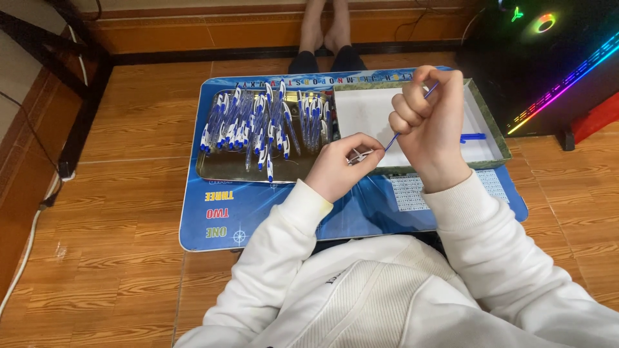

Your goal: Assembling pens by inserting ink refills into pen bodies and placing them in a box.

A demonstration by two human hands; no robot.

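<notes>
Two hands: both over the blue counter (271,219).
Right grip (431,122): fist pressed around thin blue refill (394,136).
Left grip (340,169): pinching small metal spring (358,155) at refill tip.
Tray (222,169): pile of blue-white pens (258,122).

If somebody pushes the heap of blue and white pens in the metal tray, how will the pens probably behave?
The pens look slim and round, so they would probably roll and slide over each other. The shiny metal tray seems smooth, so they likely slip easily. Loosely heaped, the pile would probably spread rather than move together.
</notes>
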